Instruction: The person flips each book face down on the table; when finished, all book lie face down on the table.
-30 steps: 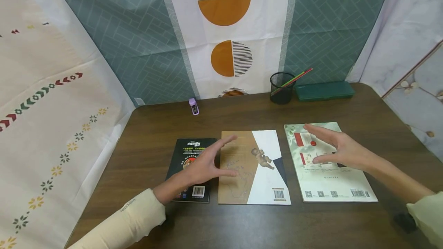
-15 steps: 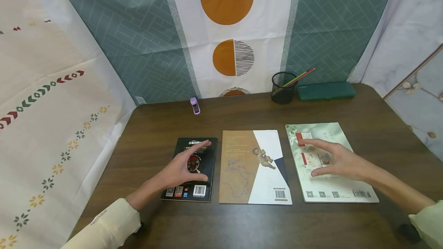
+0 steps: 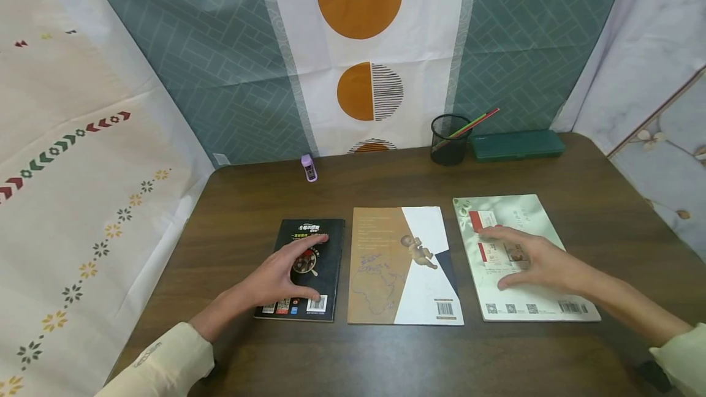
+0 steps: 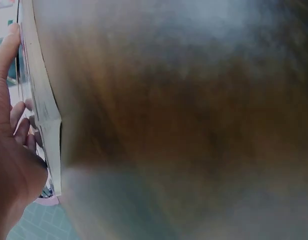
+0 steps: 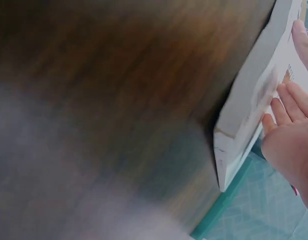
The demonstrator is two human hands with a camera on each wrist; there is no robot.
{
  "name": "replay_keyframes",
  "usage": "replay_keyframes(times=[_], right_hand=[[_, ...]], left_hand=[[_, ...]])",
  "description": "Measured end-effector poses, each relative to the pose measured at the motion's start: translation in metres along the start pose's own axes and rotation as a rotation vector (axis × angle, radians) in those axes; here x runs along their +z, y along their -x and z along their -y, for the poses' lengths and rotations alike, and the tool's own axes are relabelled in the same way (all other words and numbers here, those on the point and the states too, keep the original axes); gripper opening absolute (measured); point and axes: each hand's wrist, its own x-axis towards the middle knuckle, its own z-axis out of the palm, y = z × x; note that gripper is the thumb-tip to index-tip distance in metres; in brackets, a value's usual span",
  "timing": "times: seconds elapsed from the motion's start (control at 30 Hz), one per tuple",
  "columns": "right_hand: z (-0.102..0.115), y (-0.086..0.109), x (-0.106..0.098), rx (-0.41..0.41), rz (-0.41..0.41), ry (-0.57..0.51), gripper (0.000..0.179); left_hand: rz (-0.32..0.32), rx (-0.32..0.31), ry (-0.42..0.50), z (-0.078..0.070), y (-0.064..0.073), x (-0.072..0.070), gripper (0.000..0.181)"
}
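Three books lie side by side on a brown table. My left hand (image 3: 273,274) is over the black book (image 3: 328,271), thumb and fingers spread apart across its cover. Over the pale green book (image 3: 529,300) at the right is my right hand (image 3: 532,259), its thumb also well away from the fingers. Between them lies a tan and white book (image 3: 380,262) with a baby figure on it. The left wrist view shows the hand (image 4: 11,145) beside a book's page edge (image 4: 48,120). In the right wrist view, loosely bent fingers (image 5: 289,107) are close to the cover; contact is unclear.
At the back of the table (image 3: 375,179) stand a black mesh pen cup (image 3: 449,147) with pencils and a dark green case (image 3: 518,144). A small purple-capped bottle-like item (image 3: 309,168) is at the back left. Patterned cloths (image 3: 220,66) hang around the table.
My left hand has moved left and toward me, from between the black and tan books to over the black book. The right hand has lowered slightly over the green book. The books have not moved.
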Motion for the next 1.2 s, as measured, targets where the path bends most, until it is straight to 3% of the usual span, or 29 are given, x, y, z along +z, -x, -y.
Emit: replay_keyframes(times=[0.57,0.97,1.2], right_hand=[[0.005,0.000,0.000,0.086,0.036,-0.008,0.093],[0.006,-0.001,0.004,0.142,0.058,-0.020,0.095],[0.013,-0.005,0.006,0.214,0.108,-0.018,0.099]], left_hand=[[-0.028,-0.023,-0.040,-0.011,-0.008,0.014,0.113],[-0.016,-0.035,-0.061,-0.021,-0.015,0.019,0.113],[-0.010,-0.032,-0.060,-0.023,-0.020,0.024,0.113]])
